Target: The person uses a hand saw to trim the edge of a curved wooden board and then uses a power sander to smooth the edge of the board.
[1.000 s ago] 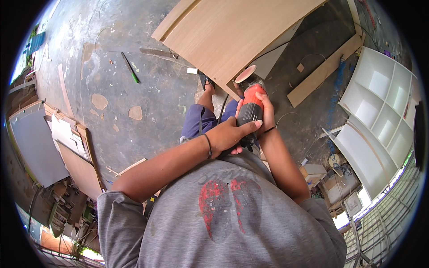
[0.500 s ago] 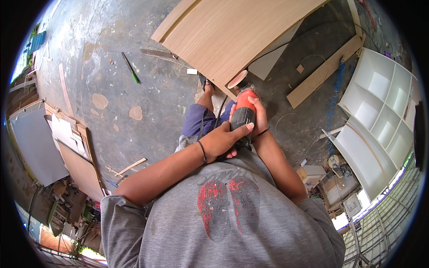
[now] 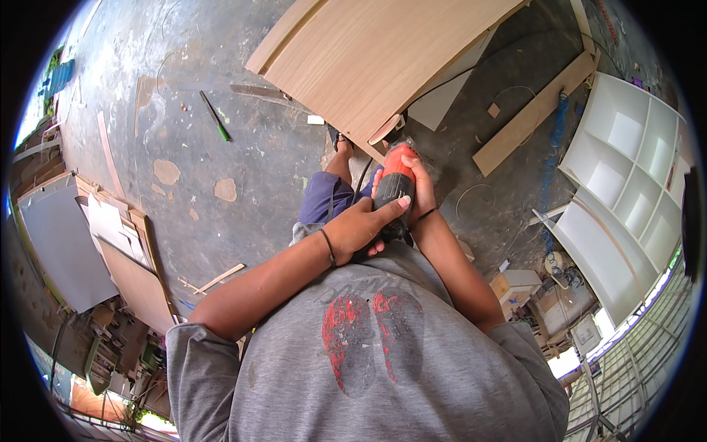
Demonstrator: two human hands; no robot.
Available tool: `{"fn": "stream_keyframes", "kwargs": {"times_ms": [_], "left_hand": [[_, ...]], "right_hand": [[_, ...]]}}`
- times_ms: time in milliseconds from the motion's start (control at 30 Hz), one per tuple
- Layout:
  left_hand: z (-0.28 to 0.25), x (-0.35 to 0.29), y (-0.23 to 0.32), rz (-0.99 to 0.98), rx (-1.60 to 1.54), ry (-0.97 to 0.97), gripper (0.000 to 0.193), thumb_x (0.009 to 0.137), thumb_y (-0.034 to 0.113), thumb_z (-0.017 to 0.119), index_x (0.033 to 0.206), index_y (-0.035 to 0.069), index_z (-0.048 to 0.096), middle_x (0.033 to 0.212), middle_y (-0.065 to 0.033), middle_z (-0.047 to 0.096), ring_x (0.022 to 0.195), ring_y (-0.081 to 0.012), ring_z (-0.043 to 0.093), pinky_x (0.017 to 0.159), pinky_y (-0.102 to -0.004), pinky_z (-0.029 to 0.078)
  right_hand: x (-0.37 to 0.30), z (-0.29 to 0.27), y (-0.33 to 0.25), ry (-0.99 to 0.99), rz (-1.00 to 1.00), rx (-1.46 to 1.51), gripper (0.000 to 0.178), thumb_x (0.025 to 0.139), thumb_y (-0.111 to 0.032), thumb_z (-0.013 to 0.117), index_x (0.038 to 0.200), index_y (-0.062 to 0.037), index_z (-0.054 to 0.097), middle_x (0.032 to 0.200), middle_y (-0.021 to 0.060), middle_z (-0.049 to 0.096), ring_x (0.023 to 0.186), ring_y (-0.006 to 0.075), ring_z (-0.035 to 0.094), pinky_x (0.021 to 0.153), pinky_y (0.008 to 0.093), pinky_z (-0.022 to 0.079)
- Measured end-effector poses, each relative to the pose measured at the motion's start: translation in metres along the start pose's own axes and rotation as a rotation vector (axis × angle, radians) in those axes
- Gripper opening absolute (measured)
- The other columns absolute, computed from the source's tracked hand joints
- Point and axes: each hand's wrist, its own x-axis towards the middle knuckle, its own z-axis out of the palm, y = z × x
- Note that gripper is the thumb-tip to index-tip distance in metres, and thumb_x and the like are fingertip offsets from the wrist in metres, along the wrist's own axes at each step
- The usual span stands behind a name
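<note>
A white shelf (image 3: 623,177) is showing its square compartments. Left of it, a blue hose (image 3: 561,110) is trailing along the floor (image 3: 258,166), and a plank (image 3: 545,105) is lying flat, also to the shelf's left. Well apart from the shelf on that same side, a green-handled tool (image 3: 222,132) is resting on the floor. Farther left of the shelf, a grey sheet (image 3: 66,247) is standing beside a tan board (image 3: 136,283).
</note>
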Motion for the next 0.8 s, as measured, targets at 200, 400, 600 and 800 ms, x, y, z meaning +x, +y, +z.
{"fn": "stream_keyframes", "kwargs": {"times_ms": [200, 400, 600, 800], "left_hand": [[-0.004, 0.001, 0.005, 0.009, 0.0, -0.036, 0.056, 0.085, 0.054, 0.058, 0.094, -0.001, 0.051, 0.07, -0.003, 0.052, 0.046, -0.0066, 0.046, 0.039, -0.02, 0.038], [-0.001, 0.001, 0.004, -0.021, -0.003, -0.022, 0.057, 0.085, 0.054, 0.058, 0.094, -0.001, 0.051, 0.071, -0.0028, 0.052, 0.046, -0.0064, 0.046, 0.039, -0.0199, 0.039], [-0.002, 0.003, 0.003, -0.031, 0.01, 0.004, 0.058, 0.085, 0.054, 0.058, 0.096, -0.002, 0.051, 0.071, -0.0029, 0.052, 0.046, -0.0067, 0.046, 0.039, -0.02, 0.039], [-0.002, 0.003, 0.004, -0.028, 0.01, -0.002, 0.058, 0.085, 0.054, 0.058, 0.096, -0.002, 0.051, 0.071, -0.0034, 0.052, 0.046, -0.0071, 0.046, 0.039, -0.0205, 0.038]], "right_hand": [[-0.003, 0.008, -0.001, -0.035, -0.087, -0.044, 0.05, 0.076, -0.038, 0.061, 0.104, -0.0024, 0.041, 0.086, 0.0123, 0.052, 0.077, 0.0251, 0.057, 0.073, 0.04, 0.051], [0.006, -0.011, -0.006, -0.045, -0.001, -0.065, 0.052, 0.076, -0.04, 0.062, 0.112, -0.0068, 0.042, 0.094, 0.0125, 0.051, 0.083, 0.0215, 0.058, 0.075, 0.0378, 0.051], [0.009, -0.011, -0.002, -0.043, 0.003, -0.011, 0.052, 0.076, -0.037, 0.063, 0.112, -0.0063, 0.041, 0.094, 0.0121, 0.051, 0.084, 0.0219, 0.057, 0.075, 0.0376, 0.051], [0.007, -0.008, -0.002, -0.056, -0.017, -0.031, 0.051, 0.076, -0.036, 0.063, 0.112, -0.0056, 0.042, 0.093, 0.0122, 0.051, 0.083, 0.0221, 0.057, 0.074, 0.0375, 0.051]]}}
